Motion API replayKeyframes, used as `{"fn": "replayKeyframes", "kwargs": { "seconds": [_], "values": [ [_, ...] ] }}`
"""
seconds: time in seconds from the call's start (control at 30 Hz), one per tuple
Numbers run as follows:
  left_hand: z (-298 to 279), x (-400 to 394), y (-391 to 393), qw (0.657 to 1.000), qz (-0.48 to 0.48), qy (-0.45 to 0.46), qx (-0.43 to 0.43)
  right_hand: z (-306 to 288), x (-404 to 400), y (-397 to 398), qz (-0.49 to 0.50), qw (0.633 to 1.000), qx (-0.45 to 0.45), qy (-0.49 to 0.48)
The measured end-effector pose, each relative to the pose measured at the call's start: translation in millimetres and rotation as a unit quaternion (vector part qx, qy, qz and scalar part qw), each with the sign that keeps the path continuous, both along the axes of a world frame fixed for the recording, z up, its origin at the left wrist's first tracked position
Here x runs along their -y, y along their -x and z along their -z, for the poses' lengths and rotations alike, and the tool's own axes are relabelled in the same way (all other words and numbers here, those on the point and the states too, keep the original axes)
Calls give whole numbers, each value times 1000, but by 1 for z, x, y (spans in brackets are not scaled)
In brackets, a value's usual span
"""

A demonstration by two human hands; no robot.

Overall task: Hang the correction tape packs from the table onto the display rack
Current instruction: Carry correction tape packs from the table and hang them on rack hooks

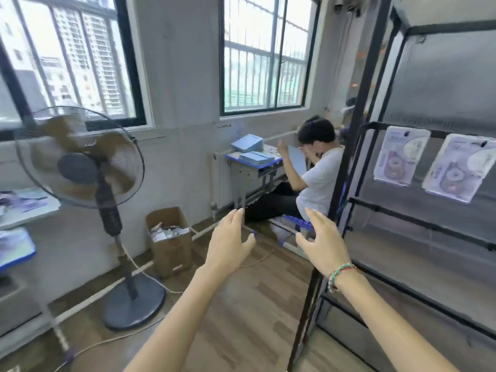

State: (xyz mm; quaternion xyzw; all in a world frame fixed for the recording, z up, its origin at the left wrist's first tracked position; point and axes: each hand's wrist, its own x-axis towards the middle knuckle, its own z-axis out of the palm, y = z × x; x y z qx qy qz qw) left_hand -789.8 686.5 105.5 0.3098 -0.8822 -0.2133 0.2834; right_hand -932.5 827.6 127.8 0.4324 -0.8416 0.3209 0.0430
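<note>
Two hands, held out and empty: left hand (231, 241) and right hand (323, 244), fingers spread, grip apart on both. Two correction tape packs (400, 157) (457, 169) hang on the display rack (402, 210) at right. More packs appear to lie on the bench (29, 210) at far left, blurred. Advised: turn left, pinch one pack by its top edge, keeping the hang hole clear.
</note>
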Motion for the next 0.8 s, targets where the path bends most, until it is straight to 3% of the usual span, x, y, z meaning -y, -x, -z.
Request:
{"fn": "replayKeyframes", "kwargs": {
  "seconds": [0.2, 0.47, 0.8],
  "values": [
    [11, 53, -167, 985, -173, -5, 16, 17, 109, -123, -155, 988, -1, -19],
    [21, 134, -402, 928, -368, 3, 51, 29, 260, -334, -339, 939, -44, -43],
    [45, 190, -606, 863, -491, -18, 117, 45, 378, -540, -456, 880, -100, -85]
  ]
}}
